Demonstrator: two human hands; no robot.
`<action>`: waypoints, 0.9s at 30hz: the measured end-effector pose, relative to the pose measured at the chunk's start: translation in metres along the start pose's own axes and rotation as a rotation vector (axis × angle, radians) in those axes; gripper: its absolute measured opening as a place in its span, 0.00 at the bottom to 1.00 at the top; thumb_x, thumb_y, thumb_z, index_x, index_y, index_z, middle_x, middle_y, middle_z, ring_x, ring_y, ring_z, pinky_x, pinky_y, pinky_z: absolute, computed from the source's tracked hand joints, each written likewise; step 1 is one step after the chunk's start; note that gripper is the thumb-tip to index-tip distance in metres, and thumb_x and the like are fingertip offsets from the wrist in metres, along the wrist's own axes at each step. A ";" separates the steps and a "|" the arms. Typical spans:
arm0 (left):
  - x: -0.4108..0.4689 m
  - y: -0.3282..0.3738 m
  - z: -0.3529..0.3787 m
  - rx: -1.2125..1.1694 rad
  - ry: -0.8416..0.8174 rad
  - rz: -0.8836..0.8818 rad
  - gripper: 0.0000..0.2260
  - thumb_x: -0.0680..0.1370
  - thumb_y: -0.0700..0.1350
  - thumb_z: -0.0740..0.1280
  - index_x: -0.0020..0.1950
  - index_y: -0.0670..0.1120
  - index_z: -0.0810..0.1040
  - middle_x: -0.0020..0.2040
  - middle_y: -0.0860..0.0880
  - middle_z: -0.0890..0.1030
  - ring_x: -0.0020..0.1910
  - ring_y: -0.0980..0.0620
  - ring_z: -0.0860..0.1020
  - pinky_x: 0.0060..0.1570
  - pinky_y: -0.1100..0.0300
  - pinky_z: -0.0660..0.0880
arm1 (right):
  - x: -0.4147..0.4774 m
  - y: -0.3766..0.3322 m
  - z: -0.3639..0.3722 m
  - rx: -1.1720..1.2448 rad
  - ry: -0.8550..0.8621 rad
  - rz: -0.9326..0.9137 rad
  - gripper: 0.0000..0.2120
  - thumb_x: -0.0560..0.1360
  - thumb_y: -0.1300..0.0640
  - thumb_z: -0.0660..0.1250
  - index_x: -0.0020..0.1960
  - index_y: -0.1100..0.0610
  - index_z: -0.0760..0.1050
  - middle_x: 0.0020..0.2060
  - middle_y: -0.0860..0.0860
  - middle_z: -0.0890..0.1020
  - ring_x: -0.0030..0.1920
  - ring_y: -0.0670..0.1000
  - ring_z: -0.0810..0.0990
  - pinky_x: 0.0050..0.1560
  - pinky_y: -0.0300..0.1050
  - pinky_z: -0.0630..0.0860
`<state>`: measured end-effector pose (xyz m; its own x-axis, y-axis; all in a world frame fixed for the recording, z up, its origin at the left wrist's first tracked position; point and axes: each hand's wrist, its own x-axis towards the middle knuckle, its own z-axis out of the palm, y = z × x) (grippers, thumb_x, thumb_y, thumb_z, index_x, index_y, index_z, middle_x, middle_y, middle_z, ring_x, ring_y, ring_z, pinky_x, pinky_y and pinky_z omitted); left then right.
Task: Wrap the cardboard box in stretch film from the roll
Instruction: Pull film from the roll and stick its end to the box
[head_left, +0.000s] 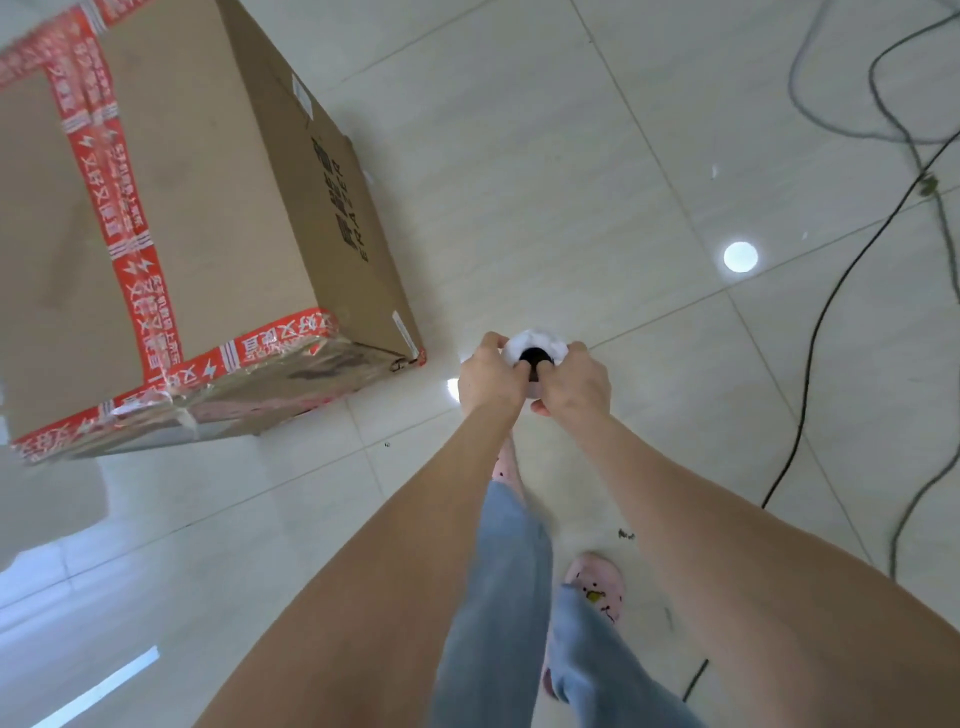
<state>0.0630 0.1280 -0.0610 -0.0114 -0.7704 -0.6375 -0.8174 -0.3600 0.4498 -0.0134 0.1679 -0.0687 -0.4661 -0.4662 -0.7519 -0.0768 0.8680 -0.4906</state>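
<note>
Wears light blue trousers (511, 571) and pink slippers (597, 577) speckled with dark dots and a yellow patch; shows both forearms (415, 545) bare.

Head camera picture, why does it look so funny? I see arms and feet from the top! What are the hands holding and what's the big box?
The camera sits on a person's head and looks down, so you see what they see: their own arms, legs and pink slippers on the tiled floor. No robot here, just two bare hands. The left hand and the right hand both grip a white roll of stretch film, seen end-on, with a dark hole in its middle. To the left stands a big cardboard box sealed with red tape. Its near side looks shiny and crinkly, likely film on it. Dark cables lie on the floor to the right.
</note>
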 end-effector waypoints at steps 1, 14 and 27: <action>-0.005 -0.006 0.001 -0.018 0.012 -0.005 0.12 0.74 0.40 0.63 0.57 0.45 0.73 0.45 0.41 0.82 0.42 0.40 0.82 0.44 0.48 0.80 | -0.004 0.004 0.002 -0.003 -0.005 -0.007 0.09 0.76 0.58 0.58 0.55 0.60 0.69 0.45 0.54 0.78 0.32 0.56 0.82 0.41 0.50 0.80; -0.004 -0.056 0.006 -0.128 -0.011 0.018 0.14 0.75 0.47 0.64 0.60 0.48 0.70 0.54 0.45 0.78 0.47 0.46 0.79 0.46 0.52 0.77 | -0.015 0.028 0.033 -0.007 0.018 -0.019 0.14 0.77 0.54 0.56 0.61 0.57 0.67 0.47 0.55 0.78 0.45 0.59 0.81 0.48 0.51 0.78; 0.033 -0.084 -0.007 -0.108 -0.271 0.220 0.17 0.75 0.50 0.66 0.62 0.49 0.72 0.51 0.49 0.79 0.53 0.47 0.79 0.50 0.56 0.76 | -0.014 0.036 0.072 0.187 0.330 -0.029 0.13 0.74 0.56 0.63 0.57 0.58 0.75 0.44 0.50 0.77 0.44 0.52 0.75 0.42 0.42 0.68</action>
<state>0.1353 0.1290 -0.1159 -0.3445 -0.6730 -0.6545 -0.7131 -0.2659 0.6487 0.0532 0.1932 -0.1077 -0.7275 -0.3830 -0.5692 0.0538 0.7953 -0.6039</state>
